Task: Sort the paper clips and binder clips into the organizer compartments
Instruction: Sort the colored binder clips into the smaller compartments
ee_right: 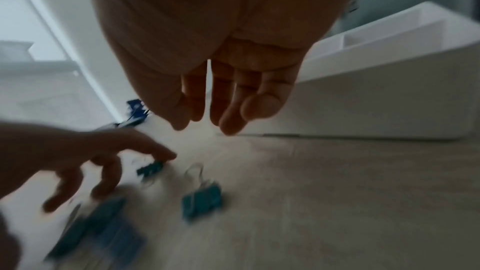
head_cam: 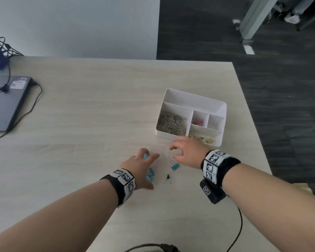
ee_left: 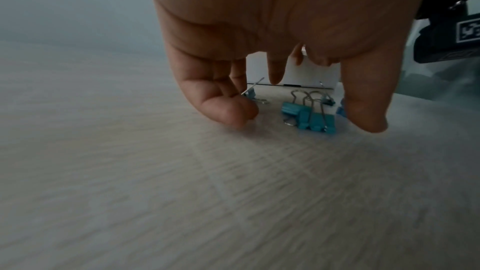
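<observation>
Wood desk (head_cam: pixel 98 106): four teal binder clips (head_cam: pixel 175 166), one black clip (head_cam: pixel 168 177); left hand (head_cam: pixel 140 168), right hand (head_cam: pixel 187 151) grips released.

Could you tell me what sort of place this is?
Probably an office: a light wood desk with a closed laptop, a white organizer of clips, and dark carpet beyond.

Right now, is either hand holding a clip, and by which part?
Neither. The left hand hovers spread over the blue clips on the table; the right hand hangs empty near the organizer.
</observation>
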